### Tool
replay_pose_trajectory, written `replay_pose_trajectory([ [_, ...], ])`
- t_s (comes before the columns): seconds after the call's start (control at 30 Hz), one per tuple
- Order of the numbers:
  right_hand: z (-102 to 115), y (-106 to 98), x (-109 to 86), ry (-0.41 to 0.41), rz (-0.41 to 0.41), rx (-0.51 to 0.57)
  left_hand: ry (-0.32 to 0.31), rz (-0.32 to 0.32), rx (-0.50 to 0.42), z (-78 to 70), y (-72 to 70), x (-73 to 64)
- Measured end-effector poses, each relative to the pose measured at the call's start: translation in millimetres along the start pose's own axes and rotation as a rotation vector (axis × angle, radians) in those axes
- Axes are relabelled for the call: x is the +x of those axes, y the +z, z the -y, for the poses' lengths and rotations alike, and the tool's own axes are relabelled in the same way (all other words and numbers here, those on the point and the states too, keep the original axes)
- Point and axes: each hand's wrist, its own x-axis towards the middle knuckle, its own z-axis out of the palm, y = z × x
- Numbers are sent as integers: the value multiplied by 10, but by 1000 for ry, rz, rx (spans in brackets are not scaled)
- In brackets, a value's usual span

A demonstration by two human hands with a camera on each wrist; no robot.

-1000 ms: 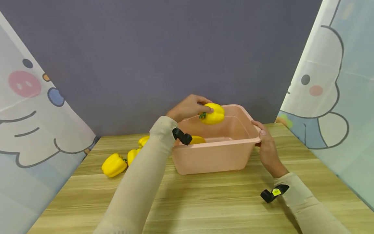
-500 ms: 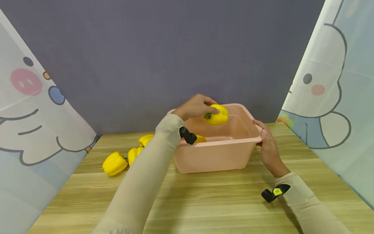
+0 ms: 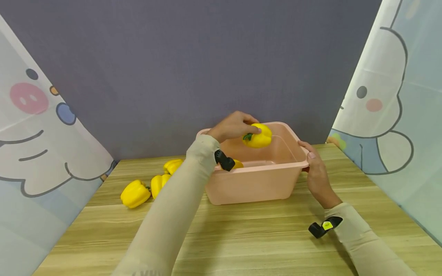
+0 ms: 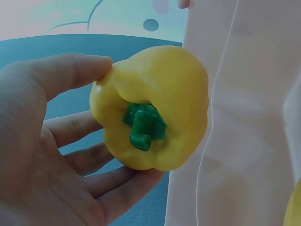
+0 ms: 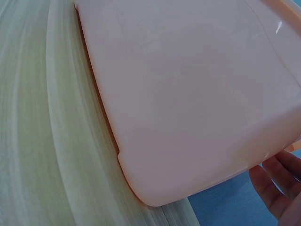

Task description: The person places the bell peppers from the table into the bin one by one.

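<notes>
My left hand [image 3: 235, 126] grips a yellow bell pepper [image 3: 259, 137] with a green stem, holding it over the opening of a pink plastic bin [image 3: 255, 186]. In the left wrist view, thumb and fingers wrap one side of this bell pepper [image 4: 164, 89], stem toward the camera. With its thumb on top, my right hand [image 3: 317, 176] holds the bin's right rim; in the right wrist view its fingers [image 5: 270, 186] curl under the bin's edge. Inside the bin lies another yellow pepper [image 3: 238, 164], partly hidden by the left wrist camera and the front wall.
On the wooden table [image 3: 255, 237], left of the bin, lie a yellow pepper [image 3: 135, 194], a second pepper [image 3: 158, 184] and a third pepper [image 3: 172, 166], the latter two partly behind the left sleeve. A grey panel [image 3: 221, 57] stands behind; printed curtains [image 3: 376, 99] flank both sides.
My left hand has moved slightly to the right with the bell pepper, slowing over the last half second. The right hand keeps its hold on the bin's rim.
</notes>
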Motion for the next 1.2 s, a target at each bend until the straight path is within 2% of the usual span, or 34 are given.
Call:
replay_pose_trajectory([
  [0.13, -5, 15, -1, 3, 8, -11, 0, -12, -3, 13, 6, -9],
  [0.33, -7, 14, 13, 13, 23, -37, 22, -87, -25, 12, -46, -25],
  [0.4, -3, 3, 18, 14, 33, -55, 28, -92, -41, 11, -72, -27],
  [0.6, 20, -36, 35, 4, 15, -87, 23, -48, -36, 41, -194, -98],
  [0.8, 35, -43, 61, -3, 14, -85, 15, 30, -10, 100, -441, -283],
  [0.97, 46, -53, 85, -27, 28, -136, 3, 41, 16, 126, -627, -405],
  [1.1, 51, -79, 106, -22, 21, -211, 24, 2, -10, 135, -695, -466],
  [1.2, 44, -99, 104, -11, 15, -212, 51, -54, -35, 152, -714, -509],
])
